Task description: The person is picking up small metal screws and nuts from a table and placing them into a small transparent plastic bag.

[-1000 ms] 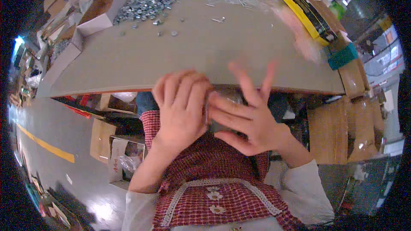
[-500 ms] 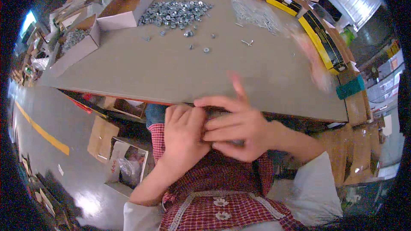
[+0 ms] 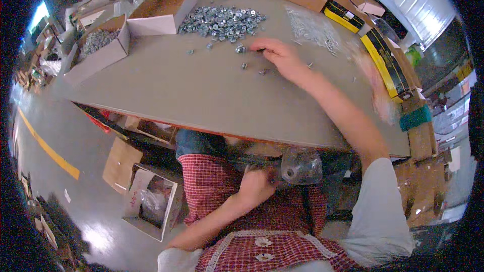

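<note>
My right hand reaches over the table, fingers bent and slightly apart from the thumb, with nothing visible between them. Its fingertips are beside a small cluster of silvery metal pieces, short of the larger heap of small flanged metal parts. Low over my lap, my left hand is closed, blurred at the fingertips. Just beyond its fingers is a clear plastic piece with rounded corners and a dark round spot. What the left fingers grip cannot be made out.
White cardboard boxes stand at the table's far left, one holding small metal parts. A clear bag of screws lies far right, near black and yellow boxes. An open carton sits on the floor left of me.
My hands were together at the table's near edge. The right has moved forward to the small metal pieces; the left is lower, and the clear plastic piece now shows.
</note>
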Action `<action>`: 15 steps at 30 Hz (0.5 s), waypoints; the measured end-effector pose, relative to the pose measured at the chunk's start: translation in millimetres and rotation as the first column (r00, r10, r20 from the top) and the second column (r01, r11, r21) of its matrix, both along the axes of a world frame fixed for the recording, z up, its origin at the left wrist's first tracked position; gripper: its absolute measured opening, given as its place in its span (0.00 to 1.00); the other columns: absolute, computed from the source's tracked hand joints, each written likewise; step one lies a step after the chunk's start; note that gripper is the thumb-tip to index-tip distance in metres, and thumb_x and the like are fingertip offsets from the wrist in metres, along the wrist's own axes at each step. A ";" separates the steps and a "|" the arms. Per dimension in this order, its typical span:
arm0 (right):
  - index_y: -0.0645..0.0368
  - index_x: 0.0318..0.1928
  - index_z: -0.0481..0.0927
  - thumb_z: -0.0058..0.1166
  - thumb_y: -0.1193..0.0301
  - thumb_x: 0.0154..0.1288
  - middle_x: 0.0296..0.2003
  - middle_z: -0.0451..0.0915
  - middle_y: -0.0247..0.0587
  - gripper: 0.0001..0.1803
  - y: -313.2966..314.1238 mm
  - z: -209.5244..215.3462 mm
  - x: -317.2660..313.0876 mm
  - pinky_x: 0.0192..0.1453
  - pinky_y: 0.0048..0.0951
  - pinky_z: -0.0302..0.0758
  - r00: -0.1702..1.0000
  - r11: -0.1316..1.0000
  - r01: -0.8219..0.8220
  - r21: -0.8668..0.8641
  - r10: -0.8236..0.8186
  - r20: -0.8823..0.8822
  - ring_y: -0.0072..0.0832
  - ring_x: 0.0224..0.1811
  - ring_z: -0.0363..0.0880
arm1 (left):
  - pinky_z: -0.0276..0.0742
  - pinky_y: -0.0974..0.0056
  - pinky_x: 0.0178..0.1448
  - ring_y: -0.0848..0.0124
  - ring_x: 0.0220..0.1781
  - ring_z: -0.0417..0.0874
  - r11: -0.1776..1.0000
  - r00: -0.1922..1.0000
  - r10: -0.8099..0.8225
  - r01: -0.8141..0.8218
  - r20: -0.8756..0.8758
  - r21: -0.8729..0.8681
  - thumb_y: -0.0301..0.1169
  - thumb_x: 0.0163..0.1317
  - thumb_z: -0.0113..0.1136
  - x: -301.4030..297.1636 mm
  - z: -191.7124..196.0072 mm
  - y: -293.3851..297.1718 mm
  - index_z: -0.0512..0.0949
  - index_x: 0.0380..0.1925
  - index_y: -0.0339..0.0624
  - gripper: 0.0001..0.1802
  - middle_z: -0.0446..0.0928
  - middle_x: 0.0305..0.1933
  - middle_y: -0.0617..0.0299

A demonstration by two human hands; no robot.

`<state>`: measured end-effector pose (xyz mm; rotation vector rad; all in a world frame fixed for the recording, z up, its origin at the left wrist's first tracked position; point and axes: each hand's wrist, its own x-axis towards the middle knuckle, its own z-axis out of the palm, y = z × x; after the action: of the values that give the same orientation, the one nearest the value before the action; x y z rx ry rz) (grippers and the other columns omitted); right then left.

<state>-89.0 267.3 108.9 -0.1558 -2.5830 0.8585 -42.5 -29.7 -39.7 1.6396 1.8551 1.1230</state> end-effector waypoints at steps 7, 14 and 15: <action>0.62 0.50 0.81 0.53 0.70 0.64 0.54 0.79 0.40 0.16 -35.9 -1.4 11.0 0.70 0.36 0.63 0.997 0.985 -0.075 -0.156 0.075 -0.009 0.35 0.63 0.71 | 0.74 0.43 0.54 0.46 0.38 0.83 0.981 0.979 -0.079 0.110 0.186 -0.162 0.41 0.55 0.66 30.6 7.7 30.9 0.79 0.47 0.42 0.22 0.82 0.33 0.44; 0.60 0.49 0.81 0.56 0.68 0.64 0.53 0.79 0.42 0.14 -58.8 9.5 108.6 0.70 0.40 0.63 0.972 0.972 -0.218 -0.088 0.224 0.066 0.37 0.63 0.71 | 0.80 0.52 0.49 0.51 0.40 0.86 0.999 0.918 -0.013 0.023 0.396 -0.022 0.44 0.50 0.75 46.7 15.4 24.7 0.83 0.39 0.44 0.21 0.84 0.37 0.48; 0.60 0.48 0.81 0.56 0.68 0.65 0.53 0.79 0.42 0.14 -72.5 16.9 131.2 0.70 0.41 0.64 0.981 0.984 -0.165 -0.062 0.171 0.093 0.37 0.64 0.71 | 0.81 0.55 0.47 0.53 0.40 0.86 1.000 0.891 0.005 -0.005 0.454 -0.001 0.43 0.49 0.76 46.0 24.6 24.3 0.84 0.37 0.45 0.19 0.84 0.38 0.50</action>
<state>42.3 194.8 125.7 0.0054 -2.6954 1.0055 3.5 -5.5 -15.1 1.2313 1.5502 1.3694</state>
